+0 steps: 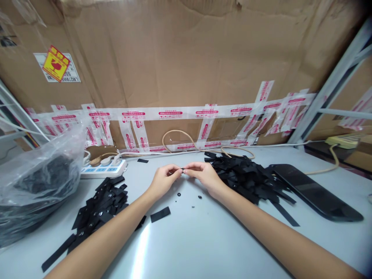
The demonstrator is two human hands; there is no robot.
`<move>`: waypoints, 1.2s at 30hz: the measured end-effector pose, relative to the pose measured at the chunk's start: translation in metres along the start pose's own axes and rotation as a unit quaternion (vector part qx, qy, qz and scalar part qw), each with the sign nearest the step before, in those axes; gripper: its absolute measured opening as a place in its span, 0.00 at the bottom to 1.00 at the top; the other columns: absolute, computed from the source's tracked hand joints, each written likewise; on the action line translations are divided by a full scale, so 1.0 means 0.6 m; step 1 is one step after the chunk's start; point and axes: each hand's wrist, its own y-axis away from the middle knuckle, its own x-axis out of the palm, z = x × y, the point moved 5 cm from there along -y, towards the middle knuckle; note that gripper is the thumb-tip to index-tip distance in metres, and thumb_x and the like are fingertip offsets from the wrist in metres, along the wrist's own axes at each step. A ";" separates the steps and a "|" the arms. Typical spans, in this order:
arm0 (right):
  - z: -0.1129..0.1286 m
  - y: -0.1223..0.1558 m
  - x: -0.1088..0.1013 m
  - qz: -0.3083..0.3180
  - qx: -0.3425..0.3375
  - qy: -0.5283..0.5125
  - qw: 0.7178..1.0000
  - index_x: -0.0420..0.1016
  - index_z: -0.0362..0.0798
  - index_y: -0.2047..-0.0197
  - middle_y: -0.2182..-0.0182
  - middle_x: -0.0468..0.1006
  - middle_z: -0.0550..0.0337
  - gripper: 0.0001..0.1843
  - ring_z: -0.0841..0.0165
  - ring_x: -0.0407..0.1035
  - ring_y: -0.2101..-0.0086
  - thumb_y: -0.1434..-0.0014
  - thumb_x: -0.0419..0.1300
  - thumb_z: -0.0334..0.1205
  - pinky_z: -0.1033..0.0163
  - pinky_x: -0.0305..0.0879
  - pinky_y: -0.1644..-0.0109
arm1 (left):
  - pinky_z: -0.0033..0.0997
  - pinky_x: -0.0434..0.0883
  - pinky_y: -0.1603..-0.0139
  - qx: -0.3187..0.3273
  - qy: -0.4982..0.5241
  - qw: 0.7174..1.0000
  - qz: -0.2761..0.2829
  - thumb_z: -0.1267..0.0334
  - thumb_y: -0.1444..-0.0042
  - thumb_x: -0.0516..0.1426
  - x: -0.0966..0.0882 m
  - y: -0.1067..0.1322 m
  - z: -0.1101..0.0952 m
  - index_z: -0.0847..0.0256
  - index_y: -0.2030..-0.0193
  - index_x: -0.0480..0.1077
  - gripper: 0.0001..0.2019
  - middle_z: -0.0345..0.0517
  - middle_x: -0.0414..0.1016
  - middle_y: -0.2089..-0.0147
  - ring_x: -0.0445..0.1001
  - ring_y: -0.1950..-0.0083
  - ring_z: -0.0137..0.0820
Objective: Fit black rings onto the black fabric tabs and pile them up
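My left hand and my right hand meet fingertip to fingertip above the table. Both pinch a small black piece, mostly covered by the fingers, so its kind does not show. On the tabletop below them lie a small black ring and a few tiny dark bits. A short black strip rests beside my left forearm. To the left spreads a pile of black strips, some with small shiny round spots. Another heap of black strips sits beyond my right forearm.
A clear plastic bag with dark contents stands at the left, beside a white power strip with plugs. A black phone-like device lies at the right. Behind, a large taped cardboard box rises, with beige cable along its base.
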 end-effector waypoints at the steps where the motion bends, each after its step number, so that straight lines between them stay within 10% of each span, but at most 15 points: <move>1: -0.001 0.000 0.000 0.007 0.001 -0.001 1.000 0.75 0.43 0.76 0.77 0.74 0.60 0.12 0.71 0.65 0.74 0.67 0.68 0.37 0.62 0.59 0.64 | 0.27 0.62 0.69 -0.003 0.006 1.000 -0.002 0.59 0.50 0.55 0.000 0.000 0.001 0.64 0.71 0.70 0.09 0.41 0.69 0.74 0.64 0.72 0.27; 21: 0.000 -0.004 0.004 0.073 -0.004 -0.023 0.997 0.71 0.46 0.69 0.74 0.73 0.61 0.14 0.70 0.68 0.71 0.61 0.65 0.39 0.61 0.63 0.62 | 0.27 0.60 0.67 -0.028 0.081 0.996 0.031 0.58 0.51 0.57 0.006 0.001 -0.002 0.64 0.72 0.70 0.10 0.40 0.68 0.74 0.62 0.72 0.26; 36: 0.006 -0.011 -0.005 0.058 -0.135 0.188 0.971 0.74 0.45 0.68 0.74 0.74 0.58 0.10 0.68 0.66 0.73 0.55 0.59 0.40 0.62 0.62 0.69 | 0.27 0.60 0.66 -0.030 0.098 0.994 0.031 0.58 0.52 0.58 0.006 -0.002 0.002 0.64 0.71 0.71 0.09 0.40 0.68 0.74 0.62 0.72 0.25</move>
